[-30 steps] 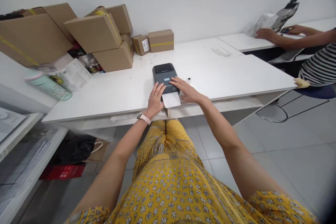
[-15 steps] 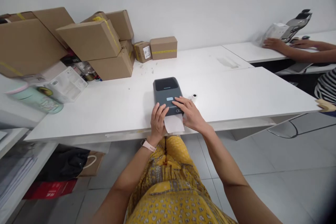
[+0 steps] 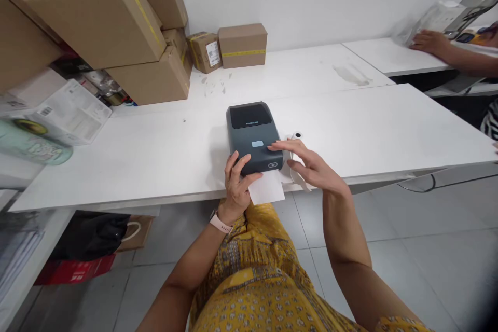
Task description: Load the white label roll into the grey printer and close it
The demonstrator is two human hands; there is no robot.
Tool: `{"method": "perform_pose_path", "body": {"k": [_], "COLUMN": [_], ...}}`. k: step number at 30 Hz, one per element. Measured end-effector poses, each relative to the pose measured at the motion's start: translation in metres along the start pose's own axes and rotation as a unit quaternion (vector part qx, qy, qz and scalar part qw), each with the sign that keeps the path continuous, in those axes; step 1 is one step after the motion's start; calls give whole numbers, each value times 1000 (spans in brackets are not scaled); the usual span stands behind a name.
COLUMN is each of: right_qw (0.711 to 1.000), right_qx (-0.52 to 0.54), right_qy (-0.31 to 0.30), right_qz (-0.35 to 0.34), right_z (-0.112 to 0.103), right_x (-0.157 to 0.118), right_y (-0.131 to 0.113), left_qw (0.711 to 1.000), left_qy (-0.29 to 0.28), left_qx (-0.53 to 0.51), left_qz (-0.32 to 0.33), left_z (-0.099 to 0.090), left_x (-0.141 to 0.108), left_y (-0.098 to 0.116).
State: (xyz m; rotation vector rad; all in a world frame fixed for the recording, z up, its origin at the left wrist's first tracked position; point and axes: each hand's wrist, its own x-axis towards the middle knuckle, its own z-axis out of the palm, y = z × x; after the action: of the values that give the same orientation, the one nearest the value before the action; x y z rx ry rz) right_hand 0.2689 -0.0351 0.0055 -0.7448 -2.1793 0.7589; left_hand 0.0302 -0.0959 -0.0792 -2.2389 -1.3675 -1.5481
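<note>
A dark grey label printer (image 3: 254, 135) with a pale blue button sits near the white table's front edge. From its front slot hangs a blank white paper sheet (image 3: 266, 188). My left hand (image 3: 236, 185) grips the printer's front left corner, fingertips on top and thumb by the paper's upper edge. Over the printer's right side my right hand (image 3: 311, 163) is open, with fingers stretched out and fingertips at the top cover. Beside the printer stands a small white paper roll (image 3: 296, 136), its loose strip trailing down past the table edge, partly behind my right hand.
Stacked cardboard boxes (image 3: 97, 26) stand at the back left, with two smaller boxes (image 3: 243, 46) against the wall. A white carton (image 3: 73, 111) and a mint tumbler (image 3: 37, 142) are at the left. Another person's hand (image 3: 431, 41) rests on the far right table.
My right hand has lifted and shifted right, its fingers straighter. My left thumb has come forward to the paper. The view has moved closer to the table.
</note>
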Motion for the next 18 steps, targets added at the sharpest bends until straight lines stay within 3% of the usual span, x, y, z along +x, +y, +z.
{"method": "perform_pose_path", "body": {"k": [3,5,10,18], "right_qw": [995,993,994,975], "right_qx": [7,3,23,111], "right_qy": [87,108,78,85], "right_qz": [42,53,79,172], "right_z": [9,18,28,28], "right_x": [23,41,67,70], "right_y": [-5,-3,13,22], "left_qw": [999,999,999,999], "left_qy": [-6,-24,-46,-44], "left_qx": [-30,-34,-20,15], "left_qz": [9,0,3,2], "left_z": [-2,-4,-12,-21], "left_x": [1,2,2,-6], "left_y": [2,2,8,34]}}
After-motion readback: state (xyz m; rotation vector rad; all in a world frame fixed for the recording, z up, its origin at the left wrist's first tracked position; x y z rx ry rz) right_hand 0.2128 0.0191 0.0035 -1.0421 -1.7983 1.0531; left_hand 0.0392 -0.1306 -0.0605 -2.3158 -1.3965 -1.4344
